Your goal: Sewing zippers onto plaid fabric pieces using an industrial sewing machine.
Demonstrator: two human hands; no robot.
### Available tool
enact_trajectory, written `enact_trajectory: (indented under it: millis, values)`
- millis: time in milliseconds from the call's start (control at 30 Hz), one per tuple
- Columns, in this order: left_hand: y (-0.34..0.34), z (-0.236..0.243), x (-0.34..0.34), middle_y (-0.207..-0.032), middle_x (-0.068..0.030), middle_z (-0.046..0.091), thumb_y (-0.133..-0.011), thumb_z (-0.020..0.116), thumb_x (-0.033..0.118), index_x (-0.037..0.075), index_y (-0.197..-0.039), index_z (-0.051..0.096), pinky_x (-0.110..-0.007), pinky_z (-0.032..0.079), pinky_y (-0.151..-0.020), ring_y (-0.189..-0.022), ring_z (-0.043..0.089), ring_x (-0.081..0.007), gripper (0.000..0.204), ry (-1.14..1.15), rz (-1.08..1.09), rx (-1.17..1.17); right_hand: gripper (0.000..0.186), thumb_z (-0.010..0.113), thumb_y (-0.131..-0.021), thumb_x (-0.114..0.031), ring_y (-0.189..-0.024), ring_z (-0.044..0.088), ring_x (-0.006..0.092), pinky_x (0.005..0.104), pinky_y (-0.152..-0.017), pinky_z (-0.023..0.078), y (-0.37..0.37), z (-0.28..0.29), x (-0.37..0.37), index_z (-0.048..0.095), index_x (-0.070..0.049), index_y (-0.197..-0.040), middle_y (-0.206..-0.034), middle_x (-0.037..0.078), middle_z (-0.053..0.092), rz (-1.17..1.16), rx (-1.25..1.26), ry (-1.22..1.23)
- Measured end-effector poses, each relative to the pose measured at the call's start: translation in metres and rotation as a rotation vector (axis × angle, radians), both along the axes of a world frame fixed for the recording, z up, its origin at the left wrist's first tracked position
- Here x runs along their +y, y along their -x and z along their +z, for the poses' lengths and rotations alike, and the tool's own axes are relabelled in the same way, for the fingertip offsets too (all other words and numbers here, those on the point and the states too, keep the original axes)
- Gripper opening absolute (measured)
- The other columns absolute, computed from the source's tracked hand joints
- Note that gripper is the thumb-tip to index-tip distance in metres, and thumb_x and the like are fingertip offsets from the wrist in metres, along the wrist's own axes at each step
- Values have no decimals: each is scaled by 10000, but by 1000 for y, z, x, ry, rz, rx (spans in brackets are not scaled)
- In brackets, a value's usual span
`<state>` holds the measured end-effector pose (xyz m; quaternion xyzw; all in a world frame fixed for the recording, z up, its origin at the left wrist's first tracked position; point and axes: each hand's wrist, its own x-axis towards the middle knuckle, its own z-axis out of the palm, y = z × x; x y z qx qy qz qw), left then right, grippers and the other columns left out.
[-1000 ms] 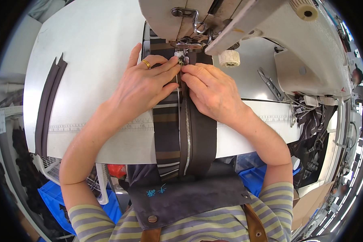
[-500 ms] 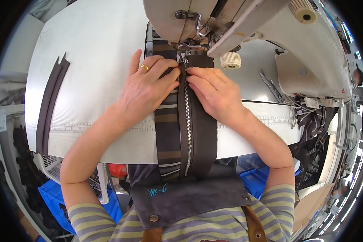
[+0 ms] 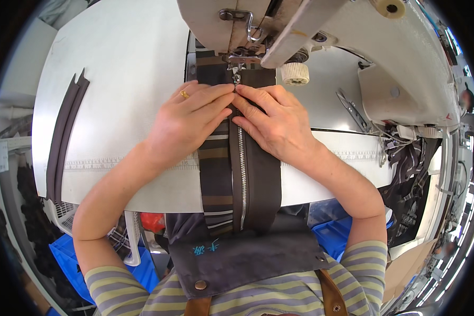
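"Zipper (image 3: 242, 179) first: where does it lie in the head view?"

"Lengthwise along the dark cloth (image 3: 266, 174), from near the foot (image 3: 238, 67) of the sewing machine (image 3: 210, 26) down toward the apron (image 3: 247, 266). Its metal slider (image 3: 237, 79) sits just short of the foot, beyond the person's fingertips."

"And the striped cloth (image 3: 216, 179)?"

"Beside the zipper, on its left. Both cloths lie on the table (image 3: 116, 105) and reach past its near edge."

"How is the left hand (image 3: 187, 118) held?"

"Fingers bent and close together, a ring (image 3: 184, 94) on one, the tips at the zipper. I can't tell whether they pinch it or only press."

"The right hand (image 3: 276, 121)?"

"It comes from the other side, thumb a little apart from the bent fingers, tips on the zipper too, near the left hand's. Pinching or pressing, I can't tell there either."

"Anything else on the table?"

"Dark strips (image 3: 66, 137), well apart on the left, and snips (image 3: 353, 109) over on the right."
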<state>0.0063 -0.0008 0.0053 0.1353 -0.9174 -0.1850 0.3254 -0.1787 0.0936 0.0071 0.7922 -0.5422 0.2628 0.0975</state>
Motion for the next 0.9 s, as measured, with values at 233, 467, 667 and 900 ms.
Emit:
enact_trajectory:
  millis: [233, 467, 667, 900]
  values:
    - [3, -1, 0, -1261, -58, 590, -820, 664, 91, -10, -1147, 616, -433, 355, -992, -1083, 542, -203, 346, 309, 100, -208, 378, 723, -755, -248, -889, 527, 179, 309, -713, 477, 1, 0, -1, 656, -69, -1081, -1103, 3, 591, -1, 2, 3]
    - [5, 0, -9, -1255, -53, 586, -842, 617, 68, 10, -1078, 609, -458, 332, -1004, -1047, 546, -215, 243, 271, 100, -230, 388, 730, -742, -242, -883, 536, 189, 321, -711, 478, 1, 3, -5, 650, -71, -1081, -1100, 6, 592, 14, -15, -25]
    - [15, -14, -12, -1049, -123, 636, -811, 546, 130, 15, -1015, 571, -507, 375, -979, -958, 572, -293, 235, 177, 109, -105, 436, 746, -696, -185, -932, 563, 225, 350, -774, 473, -1, 7, -3, 633, -60, -1098, -1143, 34, 595, 9, 28, -50]
    - [-49, 11, -28, -1110, -22, 665, -883, 610, 202, 141, -1021, 653, -540, 294, -1040, -1177, 548, -221, 157, 31, 253, -152, 395, 734, -725, -138, -944, 548, 237, 357, -799, 463, -7, 12, -2, 647, -49, -1101, -1159, 46, 601, 24, 27, -71]
